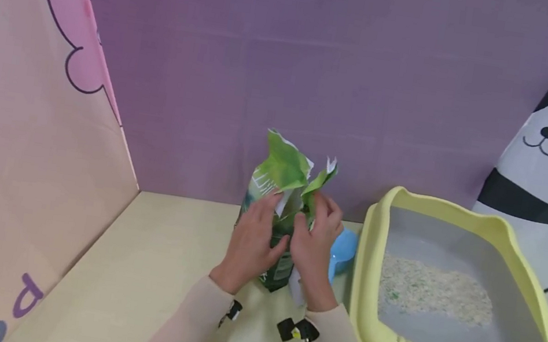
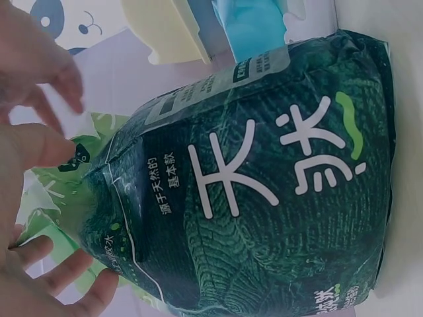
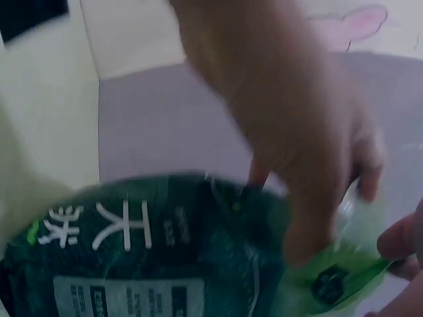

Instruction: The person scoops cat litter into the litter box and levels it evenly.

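A green litter bag (image 1: pixel 263 190) with white characters stands upright on the table, its torn top loose and spread. My left hand (image 1: pixel 254 238) lies along the bag's left front with fingers extended, touching the crumpled neck. In the left wrist view its fingers (image 2: pixel 66 271) are spread beside the light green top. My right hand (image 1: pixel 317 238) is at the bag's right, thumb in front and fingers reaching up by the folded flap (image 1: pixel 322 181). Behind the right hand, a light blue scoop (image 1: pixel 344 248) is partly hidden. The bag's contents are not visible.
A yellow-rimmed litter box (image 1: pixel 369 278) stands to the right, with pale litter (image 1: pixel 436 290) spread over part of its grey floor. A purple backdrop (image 1: pixel 245 73) rises behind the table (image 1: pixel 160 272). Printed panels stand at both sides.
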A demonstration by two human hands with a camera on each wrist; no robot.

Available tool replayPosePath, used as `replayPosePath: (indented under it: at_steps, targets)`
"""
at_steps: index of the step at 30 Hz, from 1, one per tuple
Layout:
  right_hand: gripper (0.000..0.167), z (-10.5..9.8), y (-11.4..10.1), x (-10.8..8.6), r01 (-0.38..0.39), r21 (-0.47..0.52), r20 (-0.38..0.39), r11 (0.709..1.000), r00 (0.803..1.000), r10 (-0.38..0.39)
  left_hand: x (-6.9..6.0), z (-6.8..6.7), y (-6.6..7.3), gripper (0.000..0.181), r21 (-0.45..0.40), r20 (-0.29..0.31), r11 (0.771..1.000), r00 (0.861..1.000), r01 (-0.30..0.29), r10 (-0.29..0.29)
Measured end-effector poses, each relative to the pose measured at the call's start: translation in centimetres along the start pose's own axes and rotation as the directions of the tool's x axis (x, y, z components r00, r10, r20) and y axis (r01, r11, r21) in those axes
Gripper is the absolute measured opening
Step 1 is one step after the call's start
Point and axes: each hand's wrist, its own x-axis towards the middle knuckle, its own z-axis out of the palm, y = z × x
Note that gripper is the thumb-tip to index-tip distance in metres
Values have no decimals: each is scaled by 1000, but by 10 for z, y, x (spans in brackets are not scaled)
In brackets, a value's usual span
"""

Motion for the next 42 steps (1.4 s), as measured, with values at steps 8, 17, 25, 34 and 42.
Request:
replayPosePath:
  at_steps: [8,17,25,34,42]
  targets:
    - [54,5,17,12,-41,-64,13,997,999,42,-1,2,3,86,-16,-27,1000,999,-25,24]
    - [70,7,22,12,-130,-183,69,975,987,144,-7,3,2,76,-106,-62,993,996,58,-65]
    - [45,14,30,12,-138,-161,22,977,989,144,-7,3,2,58,69,135,989,981,130,-138]
    - [41,16,38,11,-213,-216,13,953,975,221,-9,12,3,86,97,259,960,925,262,-278]
    - [32,30,30,0,-212,-158,35,965,975,220,-12,15,-10,87,85,194,952,933,293,-304]
